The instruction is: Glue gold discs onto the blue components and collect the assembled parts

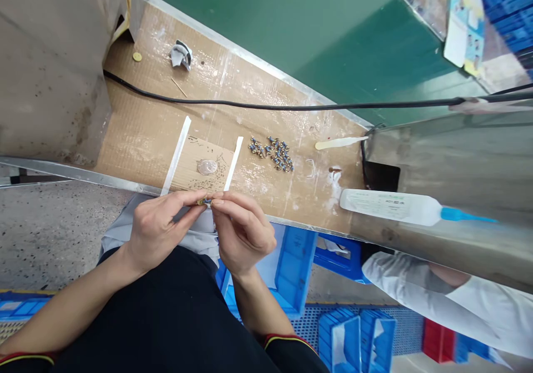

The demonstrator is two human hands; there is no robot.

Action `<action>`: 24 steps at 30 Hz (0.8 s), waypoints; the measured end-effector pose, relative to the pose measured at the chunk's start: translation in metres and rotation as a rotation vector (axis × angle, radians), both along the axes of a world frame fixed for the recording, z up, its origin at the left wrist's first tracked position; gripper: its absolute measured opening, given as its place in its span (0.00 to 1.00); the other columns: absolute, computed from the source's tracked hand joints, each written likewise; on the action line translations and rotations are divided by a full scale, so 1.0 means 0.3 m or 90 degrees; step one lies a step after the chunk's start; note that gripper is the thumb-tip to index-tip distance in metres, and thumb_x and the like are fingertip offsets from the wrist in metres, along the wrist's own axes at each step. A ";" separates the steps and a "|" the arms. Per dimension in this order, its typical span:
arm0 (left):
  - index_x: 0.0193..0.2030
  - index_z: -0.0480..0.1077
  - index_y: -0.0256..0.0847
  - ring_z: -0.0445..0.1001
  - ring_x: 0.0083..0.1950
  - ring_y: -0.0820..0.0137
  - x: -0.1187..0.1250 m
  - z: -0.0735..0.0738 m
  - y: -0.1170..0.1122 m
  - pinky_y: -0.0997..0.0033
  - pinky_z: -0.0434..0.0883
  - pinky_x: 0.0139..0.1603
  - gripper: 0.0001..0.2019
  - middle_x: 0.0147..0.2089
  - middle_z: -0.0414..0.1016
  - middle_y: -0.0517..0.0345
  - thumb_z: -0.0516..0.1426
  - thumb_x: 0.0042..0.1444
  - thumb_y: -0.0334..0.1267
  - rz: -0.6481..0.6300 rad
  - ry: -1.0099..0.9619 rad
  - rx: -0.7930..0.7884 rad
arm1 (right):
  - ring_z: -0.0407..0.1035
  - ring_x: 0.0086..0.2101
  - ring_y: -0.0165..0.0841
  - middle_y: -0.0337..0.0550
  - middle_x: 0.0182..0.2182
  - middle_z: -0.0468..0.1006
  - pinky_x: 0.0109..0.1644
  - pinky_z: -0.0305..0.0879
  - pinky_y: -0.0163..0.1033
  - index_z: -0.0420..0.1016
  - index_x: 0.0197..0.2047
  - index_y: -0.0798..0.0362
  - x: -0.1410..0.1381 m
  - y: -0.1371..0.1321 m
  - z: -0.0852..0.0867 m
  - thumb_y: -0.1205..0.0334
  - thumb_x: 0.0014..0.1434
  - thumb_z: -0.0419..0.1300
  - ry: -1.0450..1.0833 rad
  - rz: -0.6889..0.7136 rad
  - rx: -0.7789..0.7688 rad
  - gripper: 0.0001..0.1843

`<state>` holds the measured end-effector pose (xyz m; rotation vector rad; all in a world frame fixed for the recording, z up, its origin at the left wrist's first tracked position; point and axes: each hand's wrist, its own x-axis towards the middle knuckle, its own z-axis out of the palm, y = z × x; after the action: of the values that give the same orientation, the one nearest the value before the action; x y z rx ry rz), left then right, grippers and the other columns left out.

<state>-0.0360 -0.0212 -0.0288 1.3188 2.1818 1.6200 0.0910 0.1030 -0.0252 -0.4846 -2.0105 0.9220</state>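
**A:** What's that between the hands?

**B:** A little brass and blue part (206, 201), too small to make out properly. The left hand (156, 234) and right hand (241, 234) are together, their fingertips clamped on it from either side, just past the metal edge of the bench (83, 174).

**A:** What if it slips?

**B:** That's the main risk. With so small a part pinched only at the fingertips, too much pressure or a slick fingertip could make it shoot loose. It could then drop onto the black clothing (158, 317) or into the blue crate (295, 267) below (good luck finding it in there).

**A:** Anything else nearby that could cause trouble?

**B:** Just ahead, a scrap of cardboard (200, 165) lies between two white strips (175, 156), with a clear disc (207, 166) on it. Farther along sits a heap of similar little parts (272, 154). A careless wrist could knock into that heap and scatter it. Past it, a squeeze bottle with a blue nozzle (391, 206) lies by a steel post (437, 167), and a co-worker's white sleeve (416, 281) is close by, so a bump there could shift the bottle.
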 end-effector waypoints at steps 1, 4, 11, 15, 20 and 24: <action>0.63 0.86 0.51 0.95 0.46 0.65 -0.001 0.003 0.001 0.69 0.91 0.53 0.15 0.53 0.95 0.62 0.72 0.73 0.31 0.001 0.019 0.000 | 0.90 0.46 0.37 0.40 0.49 0.93 0.52 0.93 0.43 0.91 0.59 0.40 0.001 -0.001 0.001 0.80 0.70 0.73 -0.002 -0.002 0.008 0.24; 0.64 0.85 0.49 0.95 0.46 0.64 -0.003 0.011 0.004 0.69 0.91 0.52 0.16 0.52 0.95 0.60 0.70 0.74 0.30 0.005 0.085 0.003 | 0.90 0.46 0.38 0.41 0.49 0.93 0.52 0.93 0.43 0.91 0.59 0.41 0.001 -0.005 0.006 0.80 0.70 0.73 -0.007 -0.006 0.034 0.24; 0.61 0.82 0.37 0.95 0.46 0.67 -0.004 0.037 0.003 0.76 0.87 0.55 0.10 0.50 0.95 0.53 0.68 0.77 0.29 0.009 0.191 -0.015 | 0.91 0.47 0.38 0.40 0.50 0.93 0.52 0.93 0.42 0.89 0.64 0.39 -0.002 -0.018 0.008 0.80 0.70 0.73 -0.006 -0.015 0.089 0.28; 0.60 0.82 0.32 0.95 0.47 0.68 -0.002 0.049 0.000 0.79 0.84 0.58 0.09 0.49 0.94 0.50 0.68 0.77 0.27 0.008 0.213 -0.019 | 0.91 0.47 0.39 0.41 0.52 0.93 0.53 0.94 0.43 0.89 0.66 0.40 -0.001 -0.027 0.002 0.80 0.70 0.72 -0.001 -0.020 0.114 0.29; 0.61 0.82 0.31 0.95 0.49 0.68 0.004 0.052 0.001 0.79 0.84 0.61 0.10 0.50 0.94 0.49 0.67 0.76 0.25 0.007 0.205 -0.019 | 0.91 0.47 0.39 0.40 0.52 0.93 0.52 0.94 0.43 0.88 0.66 0.38 0.001 -0.033 -0.007 0.79 0.71 0.73 0.001 -0.028 0.118 0.30; 0.60 0.82 0.36 0.95 0.49 0.68 0.006 0.050 -0.001 0.76 0.87 0.59 0.10 0.52 0.94 0.52 0.67 0.77 0.27 0.000 0.123 -0.012 | 0.91 0.47 0.39 0.42 0.52 0.93 0.53 0.93 0.43 0.88 0.67 0.40 0.009 -0.025 -0.015 0.78 0.71 0.73 0.009 -0.015 0.134 0.29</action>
<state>-0.0341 -0.0217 -0.0139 1.5276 2.2969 1.5262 0.0936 0.0956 -0.0298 -0.3834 -2.0562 0.6877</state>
